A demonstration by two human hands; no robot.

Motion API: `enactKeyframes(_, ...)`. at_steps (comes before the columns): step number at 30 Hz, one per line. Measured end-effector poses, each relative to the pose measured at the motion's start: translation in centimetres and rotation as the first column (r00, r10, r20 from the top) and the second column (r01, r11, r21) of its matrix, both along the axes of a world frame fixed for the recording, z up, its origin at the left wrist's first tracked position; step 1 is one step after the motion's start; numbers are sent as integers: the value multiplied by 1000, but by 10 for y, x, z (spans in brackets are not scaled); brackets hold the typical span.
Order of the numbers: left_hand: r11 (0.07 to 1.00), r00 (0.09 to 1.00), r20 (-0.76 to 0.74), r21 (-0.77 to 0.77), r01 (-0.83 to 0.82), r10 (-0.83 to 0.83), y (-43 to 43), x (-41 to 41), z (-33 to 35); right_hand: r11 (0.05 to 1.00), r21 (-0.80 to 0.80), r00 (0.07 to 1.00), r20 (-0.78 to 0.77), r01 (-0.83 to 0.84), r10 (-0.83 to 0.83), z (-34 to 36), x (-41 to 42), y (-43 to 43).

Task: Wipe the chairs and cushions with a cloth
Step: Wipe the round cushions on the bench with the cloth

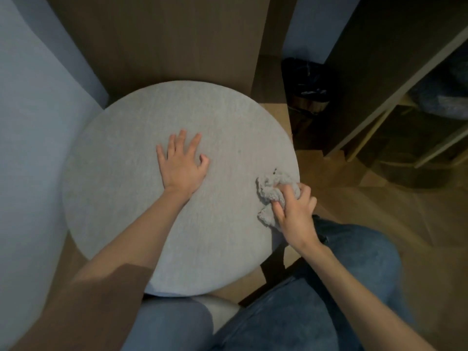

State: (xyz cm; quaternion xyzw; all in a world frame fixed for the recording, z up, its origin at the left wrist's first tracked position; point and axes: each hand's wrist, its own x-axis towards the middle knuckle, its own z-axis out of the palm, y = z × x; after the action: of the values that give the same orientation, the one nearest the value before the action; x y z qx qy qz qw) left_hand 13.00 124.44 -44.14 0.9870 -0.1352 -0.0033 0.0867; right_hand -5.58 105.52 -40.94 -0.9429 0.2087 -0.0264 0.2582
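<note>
A round light-grey cushion point(141, 219) fills the middle of the view, seen from above. My left hand point(181, 163) lies flat on its centre with the fingers spread. My right hand point(295, 210) grips a crumpled grey cloth point(272, 190) at the cushion's right edge. Part of the cloth hangs below my fingers over the rim.
A black-lined waste bin point(307, 89) stands on the wooden floor at the back right. A dark wooden panel point(162, 39) rises behind the cushion. Shelving with pale slats point(395, 117) is at the right. A pale wall point(33, 110) is at the left. My knees in blue jeans point(316, 312) are below.
</note>
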Motion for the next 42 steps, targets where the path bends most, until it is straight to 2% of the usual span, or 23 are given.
enactKeyframes(5,998,999,-52,-62,-14,11,6,-23,9,948,101,953,12,-303,304,9,-28,28)
enactKeyframes(8,990,993,-70,-112,90,-98,34,-51,10,969,-9,967,61,-247,247,15,-11,16)
enactKeyframes(9,988,991,-68,-118,105,-113,48,-61,10,973,-44,974,32,-225,226,15,-4,13)
enactKeyframes(11,994,995,-59,-86,74,-79,77,-81,9,954,-101,958,-82,-283,275,12,2,14)
enactKeyframes(13,998,999,-47,-54,-19,17,104,-95,7,921,-42,915,-143,-387,378,9,-3,19)
enactKeyframes(16,983,985,-50,-68,-171,168,131,-106,3,829,39,819,-135,-558,558,6,-29,45)
enactKeyframes(19,966,968,-61,-65,-248,245,145,-104,0,697,8,690,-137,-717,711,5,-36,80)
enactKeyframes(25,966,969,-86,-103,-239,231,168,-92,-1,458,-105,469,-145,-883,871,6,-22,147)
enactKeyframes(28,965,979,-121,-186,-184,163,196,-84,-4,392,-135,409,-133,-910,903,7,-9,164)
enactKeyframes(30,922,978,-148,-337,-192,150,213,-79,-5,375,-138,391,-117,-917,913,7,0,172)
enactKeyframes(33,763,933,-220,-537,-361,287,237,-70,-4,354,-147,368,-83,-924,926,5,12,187)
enactKeyframes(37,632,895,-320,-634,-446,310,261,-62,-2,351,-187,368,-63,-918,928,1,40,217)
enactKeyframes(42,553,879,-378,-684,-476,289,269,-55,-5,415,-211,432,-40,-885,901,-4,79,250)
